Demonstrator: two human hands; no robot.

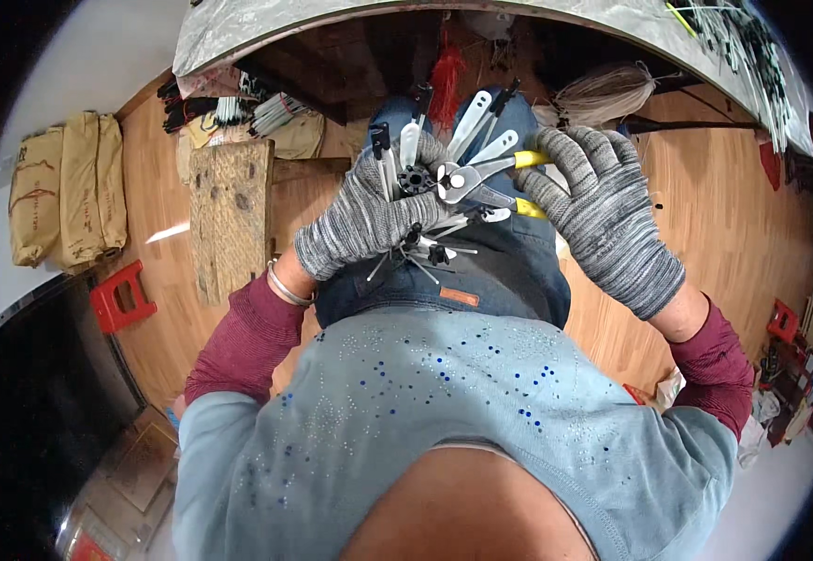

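Over my lap, my left hand in a grey knit glove closes round a spoked frame. The frame has a round black notched hub, with white flat ribs and thin black-ended rods fanning out, much like an umbrella frame. My gloved right hand holds pliers by their yellow handles, which stand spread apart. The pliers' metal jaws are right beside the hub; whether they grip a part there, I cannot tell. Below my left hand, more rods and black joints hang over my jeans.
A grey-topped table curves across the far side, with bundled rods on its right end. A rough wooden bench stands left, near bundles on the floor. Brown sacks and a red stool are farther left.
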